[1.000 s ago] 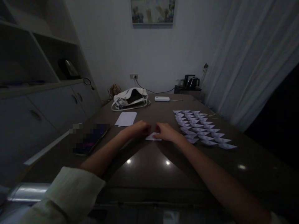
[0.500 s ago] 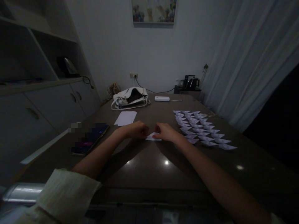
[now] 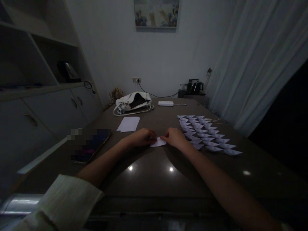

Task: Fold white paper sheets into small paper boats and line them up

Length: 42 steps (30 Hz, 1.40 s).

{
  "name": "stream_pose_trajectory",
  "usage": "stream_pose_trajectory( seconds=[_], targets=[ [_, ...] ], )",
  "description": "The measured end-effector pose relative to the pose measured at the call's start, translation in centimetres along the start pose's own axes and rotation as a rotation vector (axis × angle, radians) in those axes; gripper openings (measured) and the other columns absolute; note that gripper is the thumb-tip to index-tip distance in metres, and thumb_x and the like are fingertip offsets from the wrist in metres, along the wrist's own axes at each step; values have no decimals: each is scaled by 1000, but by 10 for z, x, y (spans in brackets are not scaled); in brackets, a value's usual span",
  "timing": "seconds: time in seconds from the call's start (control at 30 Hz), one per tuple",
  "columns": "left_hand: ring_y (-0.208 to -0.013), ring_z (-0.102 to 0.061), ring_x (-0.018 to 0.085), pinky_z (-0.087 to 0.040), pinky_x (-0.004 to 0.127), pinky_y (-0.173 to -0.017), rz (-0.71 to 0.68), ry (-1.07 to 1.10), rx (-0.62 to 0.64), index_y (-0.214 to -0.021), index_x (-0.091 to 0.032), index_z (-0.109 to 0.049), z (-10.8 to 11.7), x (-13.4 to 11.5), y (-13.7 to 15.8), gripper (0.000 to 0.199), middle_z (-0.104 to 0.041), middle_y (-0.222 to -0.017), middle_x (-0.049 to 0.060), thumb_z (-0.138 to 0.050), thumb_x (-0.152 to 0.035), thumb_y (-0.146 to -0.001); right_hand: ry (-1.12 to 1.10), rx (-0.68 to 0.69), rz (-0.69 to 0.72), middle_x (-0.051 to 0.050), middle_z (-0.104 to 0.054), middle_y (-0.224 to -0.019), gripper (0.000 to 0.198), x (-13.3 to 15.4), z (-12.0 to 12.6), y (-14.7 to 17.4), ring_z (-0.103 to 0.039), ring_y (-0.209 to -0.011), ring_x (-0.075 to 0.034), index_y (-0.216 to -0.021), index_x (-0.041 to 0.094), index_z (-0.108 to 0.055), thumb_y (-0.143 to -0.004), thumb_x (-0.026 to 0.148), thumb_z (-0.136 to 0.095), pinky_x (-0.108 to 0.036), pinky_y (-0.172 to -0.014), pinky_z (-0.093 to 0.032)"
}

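A small folded piece of white paper lies between my two hands near the middle of the table. My left hand is closed on its left side, with the fingertips pressed to the upper left edge. From the other side, my right hand pinches the right corner of the same paper. Rows of folded white paper boats stand to the right of my right hand. Beyond my left hand rests a stack of blank white paper sheets.
On the brown table, a phone lies at the left. A white handbag sits at the back, with a white power bank to its right. A curtain hangs on the right.
The paper's outline has gone from a triangle to a flatter four-sided shape. My left hand has come slightly right onto it, and the right thumb has drawn back toward the corner. The view has tilted slightly.
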<state>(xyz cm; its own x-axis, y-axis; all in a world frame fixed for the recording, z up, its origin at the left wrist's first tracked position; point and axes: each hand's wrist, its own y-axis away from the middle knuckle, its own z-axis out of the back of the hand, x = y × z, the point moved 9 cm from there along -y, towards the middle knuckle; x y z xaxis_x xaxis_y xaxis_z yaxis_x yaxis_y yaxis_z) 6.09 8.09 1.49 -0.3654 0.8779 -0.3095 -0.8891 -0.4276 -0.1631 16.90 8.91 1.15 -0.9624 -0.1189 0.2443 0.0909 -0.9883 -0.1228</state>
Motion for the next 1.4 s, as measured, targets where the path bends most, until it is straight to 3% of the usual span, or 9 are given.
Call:
stream_pose_trajectory(
  seconds=[0.13,0.27,0.43,0.63,0.9,1.0,1.23,1.4],
  targets=[
    [-71,-58,12,-41,19,-64,13,-34,-2,-97,-15,-68,0,-2,1,20,-64,-95,7,-55,-24,-84,-63,9,-35,-11,-70,-82,31,-5,-2,-2,-65,-76,-20,-75,16,-68,-76,46,-62,-24,-54,-39],
    [-80,-60,13,-42,19,-70,16,-90,-8,-96,-17,-69,1,-4,0,20,-65,-100,6,-55,-25,-84,-155,-25,-44,-7,-70,-84,18,-5,-8,-4,-65,-77,-17,-79,17,-67,-72,34,-68,-22,-56,-39],
    [-80,-61,13,-42,19,-71,32,-92,-7,-97,-18,-69,2,0,1,21,-65,-101,5,-55,-27,-84,-285,-91,171,-4,-68,-77,8,14,-8,-7,-63,-71,-13,-78,15,-65,-70,13,-65,-20,-61,-42],
    [-80,-62,14,-42,20,-70,32,-89,-5,-95,-18,-70,2,1,3,20,-65,-100,6,-57,-27,-83,-354,-51,399,-2,-66,-69,8,32,1,-1,-60,-64,-11,-72,13,-66,-69,6,-65,-18,-59,-42],
    [-76,-61,13,-42,19,-66,11,-94,-6,-91,-17,-70,0,0,2,19,-65,-99,5,-56,-28,-84,-320,51,495,-2,-65,-70,9,38,-6,1,-60,-64,-11,-71,12,-68,-66,4,-66,-19,-60,-42],
    [-84,-62,14,-43,20,-72,-9,-94,-19,-92,-18,-70,1,-2,2,18,-65,-102,5,-56,-25,-84,-379,18,455,-3,-66,-69,7,33,-3,-2,-61,-64,-11,-70,12,-67,-69,6,-64,-19,-60,-43],
    [-94,-61,17,-43,23,-81,-43,-112,-22,-97,-17,-68,0,-8,1,19,-66,-102,7,-55,-20,-83,-312,60,65,-7,-70,-73,14,0,-12,-12,-64,-66,-16,-78,11,-69,-66,17,-72,-20,-55,-42],
    [-83,-62,14,-43,20,-71,-21,-101,-12,-101,-16,-64,-2,-10,0,21,-65,-101,7,-54,-18,-83,-278,29,76,-6,-69,-70,11,3,-11,-9,-63,-65,-15,-74,12,-70,-66,19,-71,-20,-55,-40]
  ],
)
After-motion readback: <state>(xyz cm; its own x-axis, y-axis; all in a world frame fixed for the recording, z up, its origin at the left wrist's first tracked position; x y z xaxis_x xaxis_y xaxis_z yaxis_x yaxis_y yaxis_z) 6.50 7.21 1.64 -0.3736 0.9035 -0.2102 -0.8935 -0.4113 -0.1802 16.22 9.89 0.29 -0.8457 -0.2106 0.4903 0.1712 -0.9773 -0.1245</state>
